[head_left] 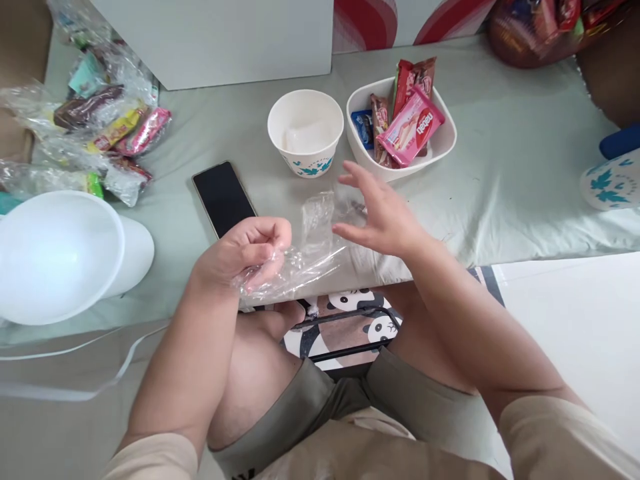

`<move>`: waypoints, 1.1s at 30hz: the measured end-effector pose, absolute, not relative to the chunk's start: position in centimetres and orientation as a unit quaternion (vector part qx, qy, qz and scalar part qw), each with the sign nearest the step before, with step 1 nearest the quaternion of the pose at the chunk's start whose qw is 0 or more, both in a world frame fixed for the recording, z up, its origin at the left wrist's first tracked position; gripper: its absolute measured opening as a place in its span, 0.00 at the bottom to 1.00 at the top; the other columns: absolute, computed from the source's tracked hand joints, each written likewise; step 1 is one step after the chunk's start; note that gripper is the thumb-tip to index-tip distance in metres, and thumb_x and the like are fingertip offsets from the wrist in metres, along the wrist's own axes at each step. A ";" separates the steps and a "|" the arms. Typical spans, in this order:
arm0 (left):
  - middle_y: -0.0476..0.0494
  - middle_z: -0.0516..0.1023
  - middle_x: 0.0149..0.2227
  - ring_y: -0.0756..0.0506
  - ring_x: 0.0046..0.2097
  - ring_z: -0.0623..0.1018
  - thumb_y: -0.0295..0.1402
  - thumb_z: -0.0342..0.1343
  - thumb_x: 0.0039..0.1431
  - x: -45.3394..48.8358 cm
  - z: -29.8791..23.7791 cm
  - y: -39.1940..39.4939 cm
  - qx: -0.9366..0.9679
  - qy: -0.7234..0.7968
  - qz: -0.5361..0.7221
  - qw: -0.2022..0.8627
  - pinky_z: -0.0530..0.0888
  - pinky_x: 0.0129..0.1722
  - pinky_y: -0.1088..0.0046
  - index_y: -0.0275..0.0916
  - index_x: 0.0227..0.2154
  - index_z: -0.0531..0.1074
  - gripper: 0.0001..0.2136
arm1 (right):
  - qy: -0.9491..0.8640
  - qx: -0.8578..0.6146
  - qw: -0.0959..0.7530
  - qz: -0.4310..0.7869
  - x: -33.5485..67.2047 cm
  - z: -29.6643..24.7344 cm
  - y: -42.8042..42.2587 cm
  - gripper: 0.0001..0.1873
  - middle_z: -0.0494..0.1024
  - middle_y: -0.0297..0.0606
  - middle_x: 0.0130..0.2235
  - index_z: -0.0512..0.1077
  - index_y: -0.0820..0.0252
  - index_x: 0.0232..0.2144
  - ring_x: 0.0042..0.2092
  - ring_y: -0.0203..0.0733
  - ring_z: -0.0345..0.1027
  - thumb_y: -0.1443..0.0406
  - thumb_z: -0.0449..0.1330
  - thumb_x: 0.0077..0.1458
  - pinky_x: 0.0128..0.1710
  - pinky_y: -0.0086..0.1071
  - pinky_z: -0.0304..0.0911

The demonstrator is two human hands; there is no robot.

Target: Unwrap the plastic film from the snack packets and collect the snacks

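Note:
My left hand is closed on a crumpled clear plastic wrapper near the table's front edge. Part of the film spreads to the right, between my hands. My right hand has its thumb and fingers apart, with nothing in its grasp. It hovers close to the front of a white square bowl of wrapped snacks, including a pink wafer packet. Behind the film stands a white paper cup with blue leaf prints; something pale lies inside it. A dark phone lies beside my left hand, which covers its near end.
At the left are a large white tub and a pile of wrapped snacks in clear plastic. A white box stands at the back. Another leaf-printed cup lies at the right edge, below a snack-filled container.

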State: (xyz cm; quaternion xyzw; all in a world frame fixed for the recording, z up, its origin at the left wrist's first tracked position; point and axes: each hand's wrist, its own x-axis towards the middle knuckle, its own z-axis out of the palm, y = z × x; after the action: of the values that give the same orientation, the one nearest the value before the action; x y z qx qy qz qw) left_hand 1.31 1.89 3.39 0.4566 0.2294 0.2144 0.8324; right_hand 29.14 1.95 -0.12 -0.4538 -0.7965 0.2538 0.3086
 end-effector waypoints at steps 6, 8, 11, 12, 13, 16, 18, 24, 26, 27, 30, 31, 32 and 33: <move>0.56 0.55 0.05 0.48 0.03 0.54 0.55 0.71 0.47 0.7 1.9 1.3 0.438 0.210 0.167 0.858 0.57 0.04 0.74 0.45 0.17 0.62 0.26 | -0.833 -0.337 0.306 0.315 26.9 0.3 0.7 0.39 0.58 0.51 0.75 0.63 0.55 0.68 0.76 0.59 0.53 0.51 0.65 0.60 0.73 0.56 0.56; 0.57 0.53 0.04 0.49 0.03 0.53 0.56 0.72 0.45 0.7 1.9 1.3 0.435 0.210 0.181 0.857 0.55 0.03 0.74 0.45 0.17 0.61 0.27 | -0.834 -0.327 0.308 0.321 26.3 0.9 0.2 0.20 0.68 0.46 0.70 0.75 0.54 0.54 0.76 0.58 0.54 0.53 0.62 0.64 0.74 0.58 0.53; 0.60 0.51 0.05 0.53 0.04 0.48 0.52 0.73 0.47 1.0 2.5 1.9 0.419 0.217 0.261 0.842 0.52 0.04 0.78 0.44 0.17 0.59 0.28 | -0.796 -0.359 0.339 0.350 26.4 1.7 -0.3 0.11 0.85 0.40 0.45 0.76 0.56 0.36 0.64 0.53 0.73 0.58 0.59 0.68 0.72 0.56 0.58; 0.60 0.51 0.06 0.55 0.05 0.48 0.50 0.73 0.48 1.2 2.7 2.2 0.417 0.227 0.288 0.832 0.52 0.05 0.79 0.43 0.17 0.58 0.28 | -0.767 -0.375 0.360 0.375 26.7 1.9 -0.5 0.12 0.84 0.38 0.37 0.75 0.57 0.34 0.54 0.49 0.81 0.58 0.59 0.68 0.67 0.52 0.65; 0.60 0.53 0.07 0.56 0.06 0.49 0.48 0.74 0.48 1.4 3.0 2.6 0.415 0.240 0.307 0.822 0.52 0.06 0.80 0.42 0.18 0.58 0.28 | -0.732 -0.389 0.383 0.407 27.2 2.0 -0.7 0.13 0.82 0.35 0.32 0.74 0.57 0.33 0.42 0.43 0.82 0.56 0.60 0.68 0.59 0.46 0.72; 0.54 0.68 0.15 0.55 0.12 0.64 0.42 0.76 0.45 2.3 3.3 3.6 0.398 0.306 0.344 0.794 0.62 0.11 0.82 0.39 0.20 0.63 0.24 | -0.609 -0.427 0.447 0.497 28.9 2.3 -1.3 0.19 0.76 0.30 0.24 0.72 0.58 0.30 0.21 0.31 0.68 0.50 0.65 0.64 0.28 0.29 0.71; 0.48 0.77 0.23 0.53 0.19 0.75 0.36 0.74 0.47 2.9 3.1 4.0 0.384 0.363 0.370 0.764 0.71 0.18 0.82 0.37 0.24 0.69 0.17 | -0.537 -0.456 0.479 0.524 30.1 2.4 -1.6 0.21 0.69 0.26 0.18 0.73 0.58 0.29 0.16 0.28 0.59 0.48 0.69 0.58 0.18 0.27 0.61; 0.51 0.76 0.21 0.56 0.21 0.73 0.24 0.67 0.52 3.5 2.5 4.1 0.381 0.467 0.421 0.678 0.71 0.21 0.85 0.36 0.26 0.73 0.08 | -0.402 -0.505 0.536 0.543 32.4 2.9 -1.3 0.17 0.55 0.21 0.12 0.75 0.56 0.24 0.12 0.25 0.42 0.53 0.75 0.47 0.12 0.25 0.43; 0.51 0.76 0.22 0.56 0.21 0.74 0.23 0.68 0.51 3.6 2.6 4.1 0.380 0.483 0.431 0.661 0.72 0.22 0.86 0.36 0.26 0.73 0.08 | -0.380 -0.513 0.561 0.527 32.7 3.0 -0.9 0.17 0.52 0.21 0.12 0.75 0.56 0.21 0.12 0.25 0.38 0.54 0.75 0.44 0.11 0.25 0.38; 0.52 0.76 0.22 0.56 0.22 0.74 0.23 0.68 0.50 3.7 2.6 4.1 0.379 0.489 0.436 0.654 0.72 0.23 0.85 0.36 0.26 0.73 0.08 | -0.372 -0.516 0.570 0.520 32.9 2.9 -0.7 0.16 0.51 0.21 0.12 0.75 0.55 0.21 0.12 0.25 0.37 0.53 0.75 0.43 0.11 0.25 0.36; 0.52 0.76 0.22 0.56 0.22 0.74 0.21 0.68 0.48 3.7 2.5 4.3 0.369 0.498 0.450 0.643 0.72 0.24 0.85 0.38 0.26 0.74 0.09 | -0.364 -0.520 0.580 0.511 33.4 2.4 -0.3 0.16 0.50 0.20 0.12 0.73 0.53 0.21 0.12 0.26 0.33 0.53 0.73 0.44 0.11 0.27 0.34; 0.53 0.76 0.22 0.56 0.22 0.74 0.21 0.68 0.48 3.6 2.3 4.4 0.364 0.499 0.457 0.640 0.72 0.24 0.85 0.38 0.26 0.74 0.09 | -0.365 -0.522 0.580 0.508 33.7 2.2 -0.3 0.16 0.49 0.20 0.12 0.72 0.53 0.21 0.13 0.26 0.33 0.53 0.72 0.45 0.12 0.28 0.34; 0.54 0.76 0.22 0.56 0.22 0.73 0.21 0.69 0.48 3.5 2.2 4.6 0.358 0.499 0.467 0.636 0.72 0.24 0.84 0.39 0.26 0.74 0.09 | -0.366 -0.524 0.580 0.506 33.9 2.0 -0.2 0.16 0.49 0.20 0.12 0.72 0.52 0.22 0.13 0.27 0.33 0.52 0.72 0.46 0.12 0.28 0.34; 0.55 0.75 0.22 0.56 0.23 0.73 0.21 0.69 0.48 3.3 2.1 4.8 0.351 0.496 0.482 0.631 0.71 0.24 0.84 0.39 0.26 0.74 0.10 | -0.367 -0.524 0.580 0.504 34.0 1.8 -0.2 0.16 0.48 0.20 0.13 0.71 0.52 0.23 0.13 0.27 0.32 0.52 0.71 0.47 0.13 0.29 0.34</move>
State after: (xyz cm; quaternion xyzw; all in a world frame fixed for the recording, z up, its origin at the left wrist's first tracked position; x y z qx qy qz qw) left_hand 3.30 4.80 2.09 0.3514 0.4959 0.4816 0.6315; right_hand 34.05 -0.17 1.80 -0.5241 -0.3672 0.5040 0.5801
